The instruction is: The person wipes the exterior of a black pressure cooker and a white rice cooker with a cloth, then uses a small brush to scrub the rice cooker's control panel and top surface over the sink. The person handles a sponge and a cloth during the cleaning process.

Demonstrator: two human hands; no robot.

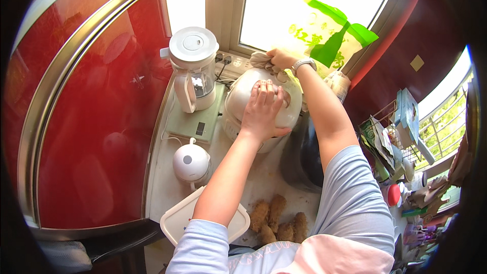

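Note:
A white rice cooker (236, 102) stands on the counter in front of me. My left hand (264, 108) lies on its domed lid, fingers spread, palm down. Bunched in my right hand (283, 60) is a greyish-beige cloth (262, 60), which touches the back of the lid. That wrist wears a watch (303, 63) with a pale band. Behind the cooker, a green and clear printed plastic bag (327, 42) leans by the window. My left hand and forearm cover part of the cooker's front.
At left, a blender (194, 68) stands on a pale green scale-like base (190, 121), near a small white round appliance (192, 161). A dark pot (302, 156) stands right of the cooker. Nearer me are brown hairy tubers (276, 213) and a white lid (179, 213). A red refrigerator (102, 121) borders the left.

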